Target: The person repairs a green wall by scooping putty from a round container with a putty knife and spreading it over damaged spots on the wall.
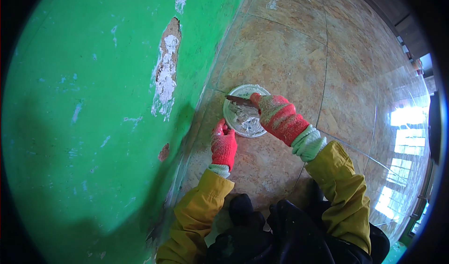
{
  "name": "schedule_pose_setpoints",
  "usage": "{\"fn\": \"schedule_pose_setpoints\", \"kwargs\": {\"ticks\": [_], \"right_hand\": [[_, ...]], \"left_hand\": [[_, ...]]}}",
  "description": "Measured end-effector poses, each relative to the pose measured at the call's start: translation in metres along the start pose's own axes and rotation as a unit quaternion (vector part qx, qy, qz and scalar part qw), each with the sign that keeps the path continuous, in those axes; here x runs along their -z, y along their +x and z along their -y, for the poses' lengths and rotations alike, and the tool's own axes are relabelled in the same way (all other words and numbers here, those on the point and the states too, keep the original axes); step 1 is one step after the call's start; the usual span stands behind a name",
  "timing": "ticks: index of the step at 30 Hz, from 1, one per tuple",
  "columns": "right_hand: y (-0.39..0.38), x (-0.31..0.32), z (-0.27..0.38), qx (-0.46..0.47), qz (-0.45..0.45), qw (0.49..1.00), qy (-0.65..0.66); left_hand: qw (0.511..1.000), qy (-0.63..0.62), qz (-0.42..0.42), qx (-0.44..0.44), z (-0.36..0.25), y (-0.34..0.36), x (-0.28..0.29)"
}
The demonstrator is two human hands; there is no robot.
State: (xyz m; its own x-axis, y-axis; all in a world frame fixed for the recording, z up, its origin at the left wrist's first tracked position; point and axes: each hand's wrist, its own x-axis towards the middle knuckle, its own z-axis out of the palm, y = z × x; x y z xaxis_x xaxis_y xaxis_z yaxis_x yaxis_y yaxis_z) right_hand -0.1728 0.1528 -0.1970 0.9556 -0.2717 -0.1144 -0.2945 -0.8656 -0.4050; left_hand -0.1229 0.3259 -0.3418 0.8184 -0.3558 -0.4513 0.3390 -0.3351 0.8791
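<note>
A round white tub (250,135) stands on the floor beside the green wall, with whitish filler paste (246,117) smeared inside it. My right hand (280,117), in a dusty red glove, grips a putty knife (240,100). Its dark blade lies across the upper part of the tub, pointing left, over the paste. My left hand (224,147), also red-gloved, holds the tub's near left rim, its fingers curled at the edge. Most of the knife's handle is hidden in my right glove.
The green wall (107,137) rises close on my left. It has a long damaged patch (165,74) partly covered with white filler, and a small chip (163,152) lower down. Brown floor tiles (290,53) stretch ahead and right. My dark-clad legs (290,231) are at the bottom.
</note>
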Motion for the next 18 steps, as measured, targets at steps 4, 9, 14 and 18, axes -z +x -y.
{"fn": "schedule_pose_setpoints", "kwargs": {"ticks": [4, 9, 14, 18], "right_hand": [[-0.013, -0.019, -0.003, -0.011, -0.028, 0.999, 0.029], [-0.008, -0.009, 0.002, -0.059, -0.029, 0.998, 0.022], [-0.021, -0.023, -0.008, -0.124, -0.026, 0.991, 0.046], [-0.020, -0.030, -0.016, -0.154, -0.026, 0.984, 0.086]], "left_hand": [[0.997, -0.073, 0.001, -0.018, 0.006, -0.001, -0.003], [0.991, -0.127, 0.000, -0.032, 0.021, 0.001, -0.002], [0.995, -0.093, 0.025, -0.038, 0.009, -0.003, -0.001], [0.994, -0.088, 0.028, -0.056, 0.015, -0.004, 0.004]]}}
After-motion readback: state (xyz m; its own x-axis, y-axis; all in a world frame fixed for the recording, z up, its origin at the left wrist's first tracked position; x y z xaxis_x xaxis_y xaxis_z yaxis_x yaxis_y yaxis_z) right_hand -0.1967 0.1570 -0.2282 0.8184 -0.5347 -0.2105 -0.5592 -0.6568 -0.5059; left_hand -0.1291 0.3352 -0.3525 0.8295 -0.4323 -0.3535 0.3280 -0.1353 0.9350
